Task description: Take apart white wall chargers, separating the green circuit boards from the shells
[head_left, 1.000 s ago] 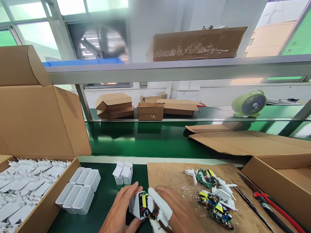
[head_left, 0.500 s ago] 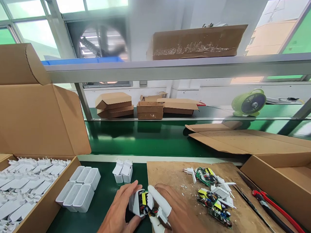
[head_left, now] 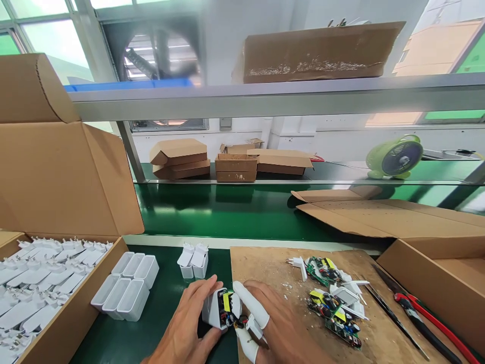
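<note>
My left hand is closed round a white charger shell at the bottom centre. A circuit board with a yellow part sits partly inside the shell. My right hand, with white finger cots on thumb and forefinger, pinches the board where it meets the shell. Both hands are over the near edge of a brown work board on the green bench.
Several empty white shells and two plug pieces lie left of my hands. An open carton of white plug parts stands at far left. Loose circuit boards, red-handled pliers and a carton lie to the right; a green conveyor runs behind.
The view has shifted slightly; my hands keep the same hold on the shell and board, which have barely moved.
</note>
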Tool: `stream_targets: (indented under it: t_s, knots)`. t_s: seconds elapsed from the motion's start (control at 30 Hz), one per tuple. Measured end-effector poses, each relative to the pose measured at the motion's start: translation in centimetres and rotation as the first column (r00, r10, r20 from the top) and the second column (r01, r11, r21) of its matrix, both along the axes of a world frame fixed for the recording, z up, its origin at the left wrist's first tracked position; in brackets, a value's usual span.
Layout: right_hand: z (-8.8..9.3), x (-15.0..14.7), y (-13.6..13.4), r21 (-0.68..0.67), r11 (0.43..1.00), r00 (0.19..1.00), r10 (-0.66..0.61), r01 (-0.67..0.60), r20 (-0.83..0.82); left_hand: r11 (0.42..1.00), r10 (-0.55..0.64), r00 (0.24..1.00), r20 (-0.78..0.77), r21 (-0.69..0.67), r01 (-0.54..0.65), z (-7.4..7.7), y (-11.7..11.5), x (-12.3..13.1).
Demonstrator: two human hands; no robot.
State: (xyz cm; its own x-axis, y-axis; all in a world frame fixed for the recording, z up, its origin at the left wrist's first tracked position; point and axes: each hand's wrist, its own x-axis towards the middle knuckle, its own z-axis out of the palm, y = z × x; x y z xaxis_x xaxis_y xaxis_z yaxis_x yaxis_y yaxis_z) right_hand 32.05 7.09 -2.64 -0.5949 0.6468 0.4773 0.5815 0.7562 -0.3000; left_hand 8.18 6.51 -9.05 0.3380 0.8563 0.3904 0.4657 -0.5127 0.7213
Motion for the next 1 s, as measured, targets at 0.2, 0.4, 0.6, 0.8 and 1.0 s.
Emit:
stream_targets:
  t_s: [0.2, 0.4, 0.6, 0.8, 1.0]
  knots:
    - [-0.1, 0.1, 0.0, -0.007, 1.000, 1.000, 0.004, -0.004, 0.013, 1.000, 0.002, 1.000, 0.004, -0.020, -0.002, 0.0, 0.1, 0.1]
    - [-1.4, -0.3, 0.4, 0.008, 0.999, 0.999, 0.048, -0.048, 0.014, 0.999, -0.039, 0.997, 0.068, -0.025, 0.041, -0.4, 0.0, 0.5]
    - [-2.3, 0.4, 0.1, -0.167, 0.985, 0.993, 0.032, -0.051, -0.117, 0.998, -0.050, 0.996, 0.073, -0.022, 0.052, -1.2, 0.6, 0.3]
    - [-3.1, 1.4, 1.0, -0.430, 0.902, 0.906, -0.147, -0.043, -0.398, 0.957, -0.138, 0.987, 0.084, -0.245, 0.154, 0.9, 0.5, -0.7]
    - [-3.1, -0.1, 1.9, -0.272, 0.956, 0.948, 0.018, -0.109, -0.317, 0.984, -0.074, 0.980, 0.182, -0.144, 0.101, 1.9, 0.3, -0.5]
